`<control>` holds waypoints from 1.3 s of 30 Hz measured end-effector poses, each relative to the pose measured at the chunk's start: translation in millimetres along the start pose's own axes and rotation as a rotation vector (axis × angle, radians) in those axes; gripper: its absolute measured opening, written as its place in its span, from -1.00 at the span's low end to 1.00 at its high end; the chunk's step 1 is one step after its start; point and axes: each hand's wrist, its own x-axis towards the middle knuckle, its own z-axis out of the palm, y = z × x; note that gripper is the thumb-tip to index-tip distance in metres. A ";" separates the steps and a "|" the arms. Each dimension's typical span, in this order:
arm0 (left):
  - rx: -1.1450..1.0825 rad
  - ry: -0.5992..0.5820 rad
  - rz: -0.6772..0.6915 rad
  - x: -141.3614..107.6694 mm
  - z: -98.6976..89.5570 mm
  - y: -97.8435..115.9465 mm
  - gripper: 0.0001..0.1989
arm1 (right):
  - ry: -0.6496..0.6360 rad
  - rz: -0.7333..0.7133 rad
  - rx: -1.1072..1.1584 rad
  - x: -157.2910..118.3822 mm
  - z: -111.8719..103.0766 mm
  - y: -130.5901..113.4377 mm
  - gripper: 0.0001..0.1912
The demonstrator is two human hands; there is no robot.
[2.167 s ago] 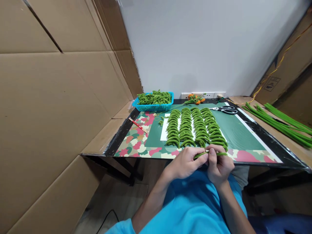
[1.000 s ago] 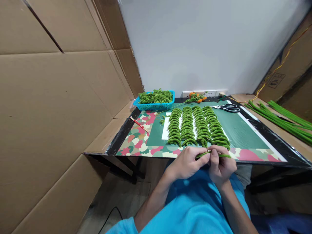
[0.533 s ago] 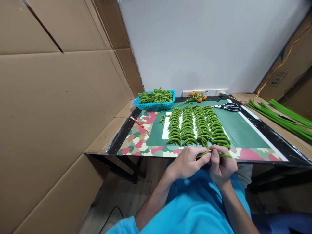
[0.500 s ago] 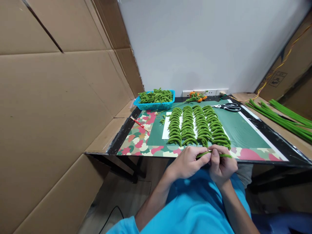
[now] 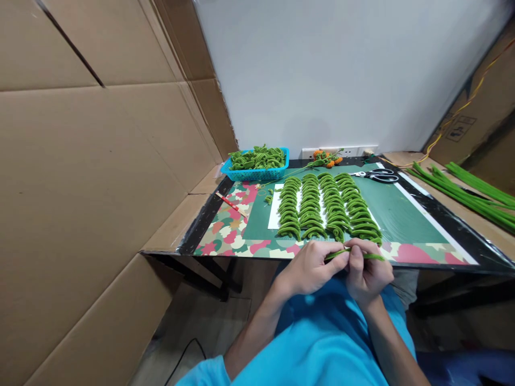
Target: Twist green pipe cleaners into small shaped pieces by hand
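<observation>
At the table's front edge, my left hand (image 5: 316, 268) and my right hand (image 5: 369, 271) meet, both closed in a pinch on one green pipe cleaner (image 5: 374, 257). One end of it sticks out past my right fingers; its middle is partly hidden by the fingertips. Just beyond my hands, several columns of bent green pipe cleaner pieces (image 5: 311, 206) lie on a white sheet (image 5: 273, 217), over a green mat (image 5: 414, 217).
A blue basket (image 5: 255, 175) full of curled green pieces stands at the back left. Orange flowers (image 5: 330, 160) and black-handled scissors (image 5: 382, 175) lie toward the back. A red stick (image 5: 231, 204) is at left, long green pipe cleaners (image 5: 462, 195) at right. Cardboard walls (image 5: 100, 171) the left side.
The view has shifted very slightly. Both hands keep their pinch on the pipe cleaner, in almost the same place.
</observation>
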 end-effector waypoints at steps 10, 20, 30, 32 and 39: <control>0.015 0.005 0.018 -0.2 0.6 2.0 -0.60 | 0.008 -0.007 0.015 -1.4 -0.3 -0.4 -0.84; 0.033 0.009 0.045 -0.3 1.4 1.0 -0.58 | 0.012 -0.004 0.015 -1.1 -0.8 -0.4 -0.83; 0.046 0.025 0.046 -0.9 3.6 1.1 -0.57 | 0.015 -0.012 0.018 -0.5 -0.3 -1.6 -0.85; 0.038 0.030 0.050 -0.9 4.2 1.1 -0.57 | 0.012 -0.014 0.017 -0.8 -0.5 -1.1 -0.84; 0.061 0.042 0.050 -1.6 6.9 1.2 -0.50 | 0.022 -0.017 0.000 -4.2 -1.2 1.4 -0.84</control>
